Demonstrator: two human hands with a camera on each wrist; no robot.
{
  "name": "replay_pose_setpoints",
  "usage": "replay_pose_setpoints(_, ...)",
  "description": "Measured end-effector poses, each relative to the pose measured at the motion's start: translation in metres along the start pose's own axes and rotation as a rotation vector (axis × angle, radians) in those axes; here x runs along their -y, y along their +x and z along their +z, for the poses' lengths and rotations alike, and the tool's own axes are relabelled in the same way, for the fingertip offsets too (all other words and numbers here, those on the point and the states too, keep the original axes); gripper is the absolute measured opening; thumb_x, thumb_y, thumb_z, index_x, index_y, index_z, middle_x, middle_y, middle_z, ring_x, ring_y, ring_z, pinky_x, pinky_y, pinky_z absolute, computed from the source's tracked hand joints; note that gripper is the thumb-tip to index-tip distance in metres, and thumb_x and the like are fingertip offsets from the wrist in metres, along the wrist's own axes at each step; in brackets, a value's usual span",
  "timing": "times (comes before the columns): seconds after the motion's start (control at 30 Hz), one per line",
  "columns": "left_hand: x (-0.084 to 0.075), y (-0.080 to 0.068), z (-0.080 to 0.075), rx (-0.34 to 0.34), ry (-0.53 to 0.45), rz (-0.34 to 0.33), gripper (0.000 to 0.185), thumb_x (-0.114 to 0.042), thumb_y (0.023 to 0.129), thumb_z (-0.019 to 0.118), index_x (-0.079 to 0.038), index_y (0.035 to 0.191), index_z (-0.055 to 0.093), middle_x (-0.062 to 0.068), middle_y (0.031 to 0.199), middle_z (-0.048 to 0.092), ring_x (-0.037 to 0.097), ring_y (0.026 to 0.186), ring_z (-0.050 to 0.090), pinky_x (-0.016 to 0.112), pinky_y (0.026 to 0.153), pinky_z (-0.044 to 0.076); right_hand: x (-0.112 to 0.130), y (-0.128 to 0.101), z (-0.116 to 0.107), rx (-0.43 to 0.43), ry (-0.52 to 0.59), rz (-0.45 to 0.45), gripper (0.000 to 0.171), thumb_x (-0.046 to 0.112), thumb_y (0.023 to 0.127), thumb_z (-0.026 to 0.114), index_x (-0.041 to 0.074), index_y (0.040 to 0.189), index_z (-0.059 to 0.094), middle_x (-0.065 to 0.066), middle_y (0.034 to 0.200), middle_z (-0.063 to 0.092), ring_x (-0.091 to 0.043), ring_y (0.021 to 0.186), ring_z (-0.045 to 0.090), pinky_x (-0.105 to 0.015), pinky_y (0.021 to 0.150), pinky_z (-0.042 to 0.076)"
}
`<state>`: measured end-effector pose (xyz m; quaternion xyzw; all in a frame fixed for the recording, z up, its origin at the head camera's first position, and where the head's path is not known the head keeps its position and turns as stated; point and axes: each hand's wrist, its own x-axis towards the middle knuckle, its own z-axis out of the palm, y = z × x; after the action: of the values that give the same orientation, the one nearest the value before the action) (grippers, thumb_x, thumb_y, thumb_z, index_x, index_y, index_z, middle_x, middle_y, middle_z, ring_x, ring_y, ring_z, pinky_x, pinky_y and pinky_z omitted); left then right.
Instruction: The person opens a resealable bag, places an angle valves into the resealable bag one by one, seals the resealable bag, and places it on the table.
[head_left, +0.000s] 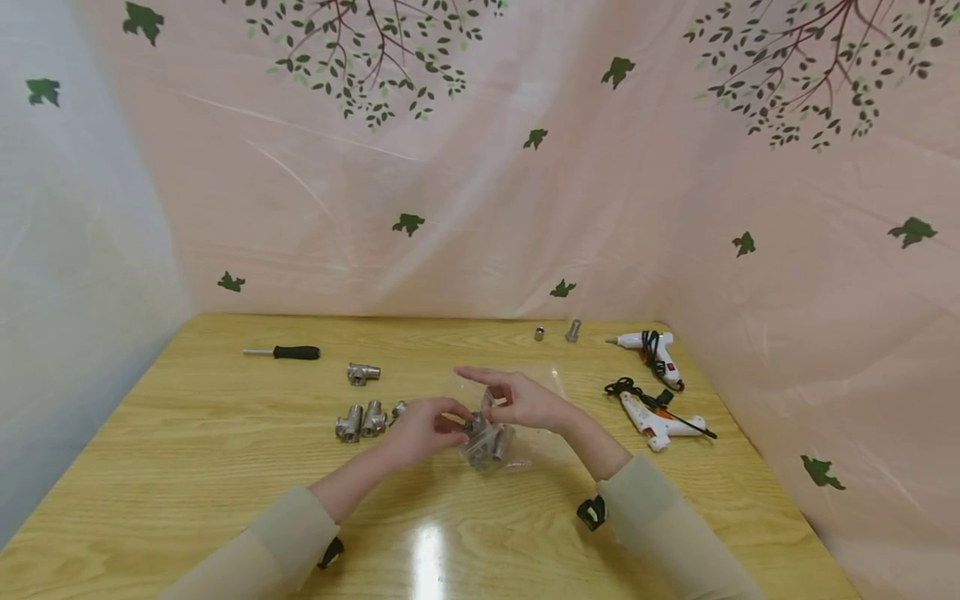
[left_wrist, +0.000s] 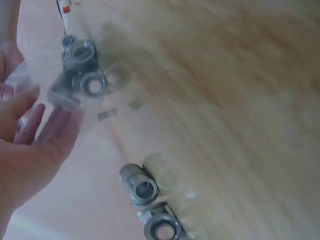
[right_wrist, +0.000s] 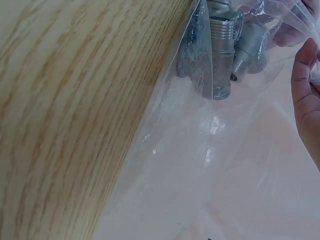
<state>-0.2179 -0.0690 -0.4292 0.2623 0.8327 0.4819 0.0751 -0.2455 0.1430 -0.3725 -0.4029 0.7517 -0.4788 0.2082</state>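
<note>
Centrally, bag of fittings (head_left: 489,446), between both hands

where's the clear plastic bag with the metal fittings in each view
Head: the clear plastic bag is at centre, between the left hand and right hand.
Left wrist: upper left, fittings showing through it, beside the left hand's fingers.
Right wrist: fills the middle and right, fittings at the top.
Shared landmark: the wooden table, also and.
</note>
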Motion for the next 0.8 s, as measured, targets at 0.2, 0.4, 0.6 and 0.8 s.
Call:
replay_pose_setpoints(0.2,-0.001,-0.006,-0.013,0.045,0.029,0.040,0.034,-0.010,0.087,0.067,-0.004,0.120,0.060,0.012,0.119,0.063,0.024,0.103,0.064,0.031,0.087,0.053,-0.001,-0.002,-0.001,-0.007,0.000,-0.003,0.067,-0.013,0.087,0.049,0.000,0.147,0.025,-0.017,0.148,0.035,-0.025,0.079,0.056,-0.027,0.067,0.050)
replay_pose_setpoints(0.4,-0.005,-0.016,-0.032,0.031,0.104,0.082,0.039,-0.022,0.086,0.069,-0.010,0.122,0.061,0.008,0.120,0.064,0.023,0.110,0.060,0.039,0.092,0.050,-0.002,-0.004,-0.002,-0.014,-0.005,0.008,0.067,-0.011,0.088,0.050,0.001,0.148,0.025,-0.016,0.148,0.035,-0.025,0.078,0.057,-0.030,0.067,0.052)
replay_pose_setpoints(0.6,-0.001,-0.028,-0.058,0.015,0.229,0.109,0.047,-0.039,0.083,0.070,-0.015,0.122,0.061,-0.001,0.122,0.062,0.024,0.113,0.057,0.046,0.093,0.048,-0.003,-0.005,-0.001,-0.014,0.001,0.002,0.066,-0.012,0.088,0.049,0.000,0.148,0.024,-0.018,0.150,0.030,-0.036,0.079,0.056,-0.033,0.066,0.052)
replay_pose_setpoints(0.8,0.009,-0.041,-0.091,-0.002,0.271,0.129,0.044,-0.032,0.080,0.075,-0.019,0.120,0.062,0.000,0.123,0.061,0.027,0.119,0.052,0.053,0.096,0.043,0.000,-0.006,0.000,-0.019,0.000,0.012,0.065,-0.012,0.089,0.049,0.000,0.148,0.025,-0.017,0.148,0.033,-0.028,0.079,0.056,-0.035,0.066,0.051)
